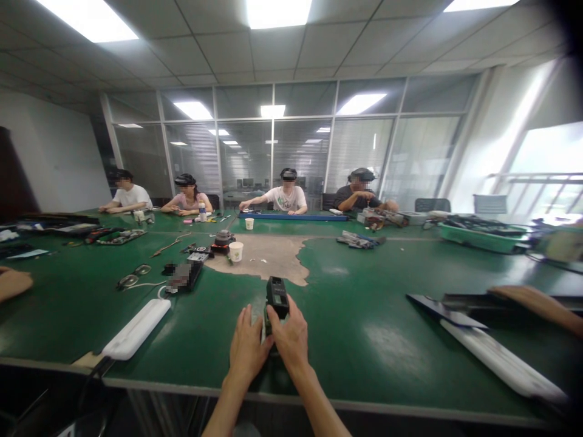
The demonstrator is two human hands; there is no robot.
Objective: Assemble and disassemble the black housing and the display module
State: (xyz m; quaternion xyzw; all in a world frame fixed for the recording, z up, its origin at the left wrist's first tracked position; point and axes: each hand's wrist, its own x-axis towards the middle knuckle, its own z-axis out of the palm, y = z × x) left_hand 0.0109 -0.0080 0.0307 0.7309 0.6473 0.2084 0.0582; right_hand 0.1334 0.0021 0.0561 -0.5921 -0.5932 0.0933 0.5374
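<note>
Close in front of me, a black boxy device with square openings in its top face stands tilted over the green tabletop. My right hand grips its right side, the thumb lying across the near face. On the left, my left hand rests against the lower part, fingers stretched forward and thumb pressed in near the base. A greenish, board-like part shows between the two hands; the hands hide most of it. What kind of device it is, I cannot make out.
White power strips lie left and right. Glasses, a paper cup, pliers-like tools and a green basket are on the table. Other people's arms reach in at both sides; several people sit opposite.
</note>
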